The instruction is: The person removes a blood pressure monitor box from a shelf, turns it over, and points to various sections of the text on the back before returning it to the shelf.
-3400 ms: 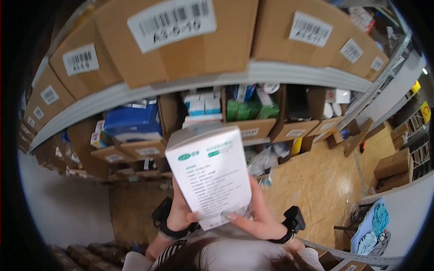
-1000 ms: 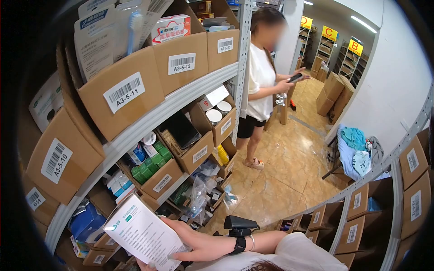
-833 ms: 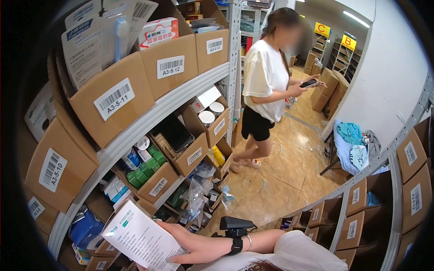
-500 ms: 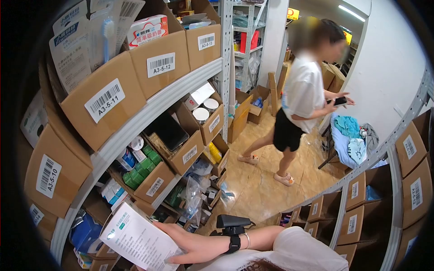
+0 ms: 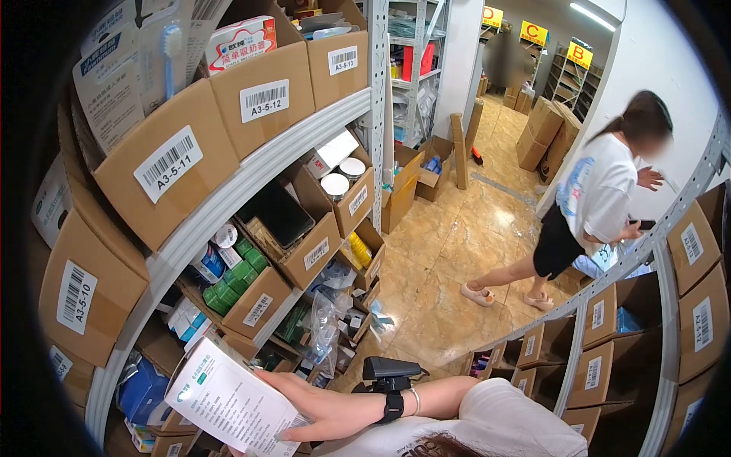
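My right hand [image 5: 324, 407] grips a white carton [image 5: 232, 396] by its right side, fingers behind the far edge and thumb on the front. The carton is tilted, with a teal logo and lines of small printed text on the side facing me. A black strap with a black device [image 5: 388, 377] and a thin bracelet are on my right wrist. Shelf boxes and a blue package [image 5: 145, 392] lie just beyond the carton. My left hand does not show.
On the left, shelves carry labelled cardboard bins [image 5: 171, 167] with packaged goods. More bins [image 5: 598, 373] line the right rack. Between them runs a tiled aisle [image 5: 426, 266], where a person [image 5: 601, 198] holding a phone walks at the right. Cartons [image 5: 541, 133] stand farther back.
The other person has moved right and nearer the right rack, with one hand now raised off the phone. My right hand and the carton have barely shifted.
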Tool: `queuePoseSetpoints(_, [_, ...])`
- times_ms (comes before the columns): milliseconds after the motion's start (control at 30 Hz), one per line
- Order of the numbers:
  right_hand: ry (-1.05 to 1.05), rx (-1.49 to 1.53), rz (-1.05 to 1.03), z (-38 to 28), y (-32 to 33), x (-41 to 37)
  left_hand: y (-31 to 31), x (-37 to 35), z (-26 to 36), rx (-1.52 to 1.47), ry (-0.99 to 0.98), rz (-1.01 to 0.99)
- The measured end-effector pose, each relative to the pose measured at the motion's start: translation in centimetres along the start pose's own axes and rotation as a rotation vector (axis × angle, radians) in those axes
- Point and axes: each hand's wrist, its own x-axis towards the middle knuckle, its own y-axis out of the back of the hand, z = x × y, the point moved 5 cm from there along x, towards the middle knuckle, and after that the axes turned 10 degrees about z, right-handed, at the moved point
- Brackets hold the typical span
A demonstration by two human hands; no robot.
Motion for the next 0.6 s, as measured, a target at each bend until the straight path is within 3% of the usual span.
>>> queuePoseSetpoints(600, [0.059,-0.086,0.039,-0.6,0.4,0.1,-0.9,-0.6,0.6,-0.078,0.016,0.068])
